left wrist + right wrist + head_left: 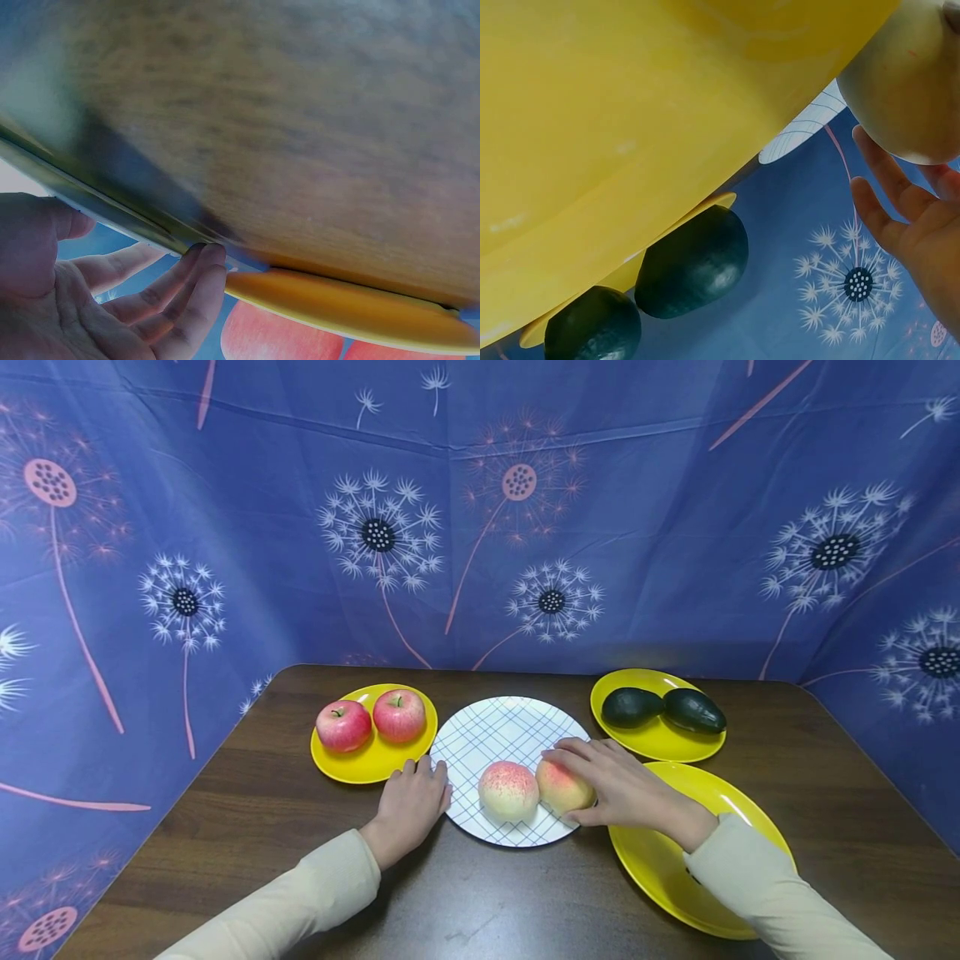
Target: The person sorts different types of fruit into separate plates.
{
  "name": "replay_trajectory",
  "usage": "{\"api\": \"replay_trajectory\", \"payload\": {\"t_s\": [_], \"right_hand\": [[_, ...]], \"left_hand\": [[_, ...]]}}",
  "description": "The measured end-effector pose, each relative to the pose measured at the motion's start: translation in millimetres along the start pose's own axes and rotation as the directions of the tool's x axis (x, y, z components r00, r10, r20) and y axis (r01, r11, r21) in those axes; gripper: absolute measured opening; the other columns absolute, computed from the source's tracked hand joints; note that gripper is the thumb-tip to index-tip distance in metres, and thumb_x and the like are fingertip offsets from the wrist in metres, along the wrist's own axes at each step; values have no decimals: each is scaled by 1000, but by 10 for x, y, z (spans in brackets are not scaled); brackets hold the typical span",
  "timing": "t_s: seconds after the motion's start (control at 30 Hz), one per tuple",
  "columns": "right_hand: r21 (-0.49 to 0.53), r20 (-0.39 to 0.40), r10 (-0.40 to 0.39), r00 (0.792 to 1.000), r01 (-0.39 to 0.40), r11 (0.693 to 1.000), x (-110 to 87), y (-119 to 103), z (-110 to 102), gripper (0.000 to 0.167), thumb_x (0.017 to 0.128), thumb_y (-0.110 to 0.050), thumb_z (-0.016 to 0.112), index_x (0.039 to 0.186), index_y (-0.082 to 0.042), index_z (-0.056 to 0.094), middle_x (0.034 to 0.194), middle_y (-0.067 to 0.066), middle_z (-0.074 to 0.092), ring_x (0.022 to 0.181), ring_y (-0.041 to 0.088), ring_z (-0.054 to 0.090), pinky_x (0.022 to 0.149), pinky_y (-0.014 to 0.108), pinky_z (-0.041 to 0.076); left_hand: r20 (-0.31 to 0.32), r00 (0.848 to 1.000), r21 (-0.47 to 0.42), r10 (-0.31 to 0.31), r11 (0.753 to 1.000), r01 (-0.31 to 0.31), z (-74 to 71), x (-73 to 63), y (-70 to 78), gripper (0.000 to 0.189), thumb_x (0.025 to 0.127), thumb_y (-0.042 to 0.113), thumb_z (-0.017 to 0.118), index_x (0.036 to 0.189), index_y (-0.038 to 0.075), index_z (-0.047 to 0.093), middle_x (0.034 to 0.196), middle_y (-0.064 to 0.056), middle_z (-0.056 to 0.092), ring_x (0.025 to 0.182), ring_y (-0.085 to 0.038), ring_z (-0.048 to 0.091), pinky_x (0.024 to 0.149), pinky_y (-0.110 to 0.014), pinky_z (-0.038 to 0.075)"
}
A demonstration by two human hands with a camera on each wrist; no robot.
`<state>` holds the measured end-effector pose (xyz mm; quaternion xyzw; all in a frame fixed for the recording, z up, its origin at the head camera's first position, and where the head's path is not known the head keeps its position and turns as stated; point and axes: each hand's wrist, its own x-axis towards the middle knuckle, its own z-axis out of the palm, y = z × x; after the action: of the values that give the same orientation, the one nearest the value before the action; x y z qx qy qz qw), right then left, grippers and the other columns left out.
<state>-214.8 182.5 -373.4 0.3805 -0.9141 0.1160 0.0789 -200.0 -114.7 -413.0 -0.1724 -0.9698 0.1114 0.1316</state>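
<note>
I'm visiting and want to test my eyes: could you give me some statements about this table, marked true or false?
1. The right hand holds a peach. True.
2. The left hand holds an apple. False: it touches the edge of the white plate.
3. Two apples lie on a yellow plate. True.
4. The avocados lie on the white plate. False: the avocados lie on another yellow plate.
5. The cloth behind is blue. True.

Plated apples [400,718] lie on the table's [262,802] left, plated avocados [693,711] on its right. Blue cloth [637,468] hangs behind it.
</note>
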Motion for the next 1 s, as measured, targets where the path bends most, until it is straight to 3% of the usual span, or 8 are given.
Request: {"api": "replay_trajectory", "payload": {"t_s": [0.3, 0.57, 1.0], "right_hand": [[-19, -24, 17, 1000, -17, 1000, 4, 22, -79, 76, 64, -46, 78, 129, -21, 48, 125, 3, 51, 108, 23, 51, 92, 49, 38], [-63, -106, -22, 994, 15, 998, -64, 99, -127, 76, 59, -41, 82, 124, -18, 51, 121, 5, 53, 106, 24, 52, 86, 47, 41], [-83, -106, 28, 994, -37, 996, -204, 204, -251, 75, 59, -40, 81, 125, -19, 51, 119, 4, 51, 101, 21, 52, 85, 47, 43]], "left_hand": [[-22, 1000, -2, 3, 1000, -3, 23, 4, -12, 38, 85, 39, 59, 106, 8, 60, 86, -10, 59, 65, -22, 47, 57, -28, 48], [-9, 1000, -6, 4, 1000, -4, 16, 2, -15, 38, 85, 39, 58, 106, 8, 60, 86, -11, 59, 66, -22, 47, 57, -29, 48], [20, 1000, -8, -2, 1000, 2, 8, 14, -10, 41, 85, 40, 58, 111, 9, 60, 89, -11, 60, 68, -22, 48, 62, -30, 50]]}}
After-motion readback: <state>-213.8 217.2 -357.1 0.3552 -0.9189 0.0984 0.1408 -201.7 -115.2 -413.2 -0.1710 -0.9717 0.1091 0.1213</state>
